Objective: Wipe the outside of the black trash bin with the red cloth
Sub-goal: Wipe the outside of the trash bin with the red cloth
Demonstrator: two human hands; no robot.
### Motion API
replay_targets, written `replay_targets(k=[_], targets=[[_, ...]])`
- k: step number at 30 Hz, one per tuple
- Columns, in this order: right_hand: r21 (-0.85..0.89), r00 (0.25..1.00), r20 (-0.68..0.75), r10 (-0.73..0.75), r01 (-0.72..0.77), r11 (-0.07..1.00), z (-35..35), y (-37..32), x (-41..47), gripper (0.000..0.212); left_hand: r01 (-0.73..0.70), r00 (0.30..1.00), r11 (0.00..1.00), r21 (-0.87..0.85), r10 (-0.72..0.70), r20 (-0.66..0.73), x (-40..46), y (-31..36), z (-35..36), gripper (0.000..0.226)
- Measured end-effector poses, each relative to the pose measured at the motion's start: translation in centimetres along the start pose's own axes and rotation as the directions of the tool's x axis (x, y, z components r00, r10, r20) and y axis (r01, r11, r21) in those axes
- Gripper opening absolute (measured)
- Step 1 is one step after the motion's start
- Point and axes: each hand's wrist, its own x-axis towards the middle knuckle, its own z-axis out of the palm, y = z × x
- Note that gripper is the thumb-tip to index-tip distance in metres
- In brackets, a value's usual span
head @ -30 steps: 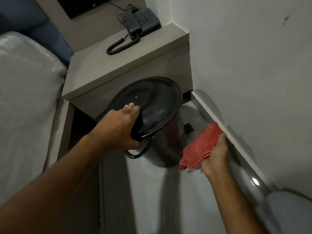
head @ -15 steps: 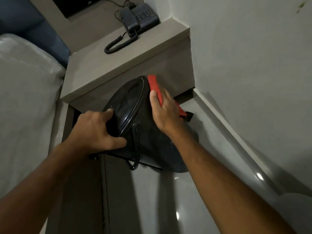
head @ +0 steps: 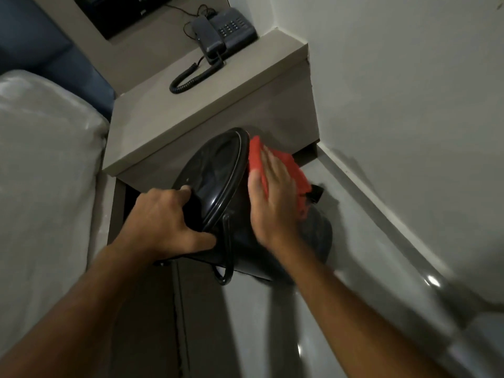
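The black trash bin (head: 240, 241) is tipped toward the left on the glossy floor, its round lid (head: 215, 173) facing me and a wire handle hanging at its front. My left hand (head: 166, 222) grips the lid's rim at the lower left. My right hand (head: 272, 197) lies flat on the bin's upper side, pressing the red cloth (head: 289, 170) against it. Part of the cloth is hidden under my palm. The bin's foot pedal (head: 316, 193) sticks out at the right.
A grey bedside shelf (head: 191, 113) overhangs the bin and carries a dark corded telephone (head: 223, 31). A white mattress (head: 46, 173) fills the left. The white wall (head: 409, 105) and its skirting (head: 381, 208) run close on the right.
The bin went from upright to tipped leftward under my left hand. My right hand brought the cloth from the floor side onto the bin's upper wall and has slid slightly along it.
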Motion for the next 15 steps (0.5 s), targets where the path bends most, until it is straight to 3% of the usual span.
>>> replay_targets(k=[2,3,4,5,7,8,10,12,15], targets=[[-0.201,0.989,0.037,-0.143,0.147,0.968,-0.3,3.6,-6.1,0.058,-0.01,1.0,0.999,0.034,0.011,-0.013,0.7,-0.1,0.0,0.059],[-0.266,0.99,0.039,-0.133,0.139,0.954,-0.8,5.8,-8.9,0.058,-0.017,1.0,0.998,0.058,0.017,-0.014,1.1,0.0,0.0,0.059],[-0.28,0.999,-0.025,-0.039,0.03,0.96,-1.5,8.0,-10.6,0.058,-0.024,1.0,0.997,0.071,0.025,-0.015,1.4,0.2,-0.1,0.059],[-0.194,0.981,-0.125,0.149,-0.172,0.966,-2.2,9.8,-11.1,0.056,-0.036,0.999,0.997,0.071,0.037,-0.017,1.6,0.3,0.0,0.058],[0.024,0.843,-0.218,0.492,-0.5,0.866,-3.5,11.6,-9.2,0.051,-0.053,0.998,0.995,0.085,0.055,-0.011,1.7,0.6,-0.1,0.056],[0.068,0.819,-0.207,0.535,-0.534,0.843,-3.7,11.3,-7.7,0.052,-0.054,0.998,0.993,0.101,0.056,-0.008,1.8,0.7,-0.1,0.055],[0.073,0.903,-0.173,0.393,-0.386,0.92,-3.2,8.5,-5.2,0.056,-0.052,0.999,0.992,0.112,0.054,-0.01,2.1,0.8,-0.2,0.055],[0.036,0.986,-0.131,0.101,-0.097,0.995,-1.2,4.6,-4.6,0.052,-0.048,0.999,0.995,0.09,0.049,-0.006,2.5,1.2,-0.2,0.052],[-0.14,0.989,-0.015,-0.144,0.14,0.98,1.8,3.1,-8.0,0.059,-0.046,0.998,0.998,0.05,0.045,0.034,2.6,1.6,-0.5,0.046]])
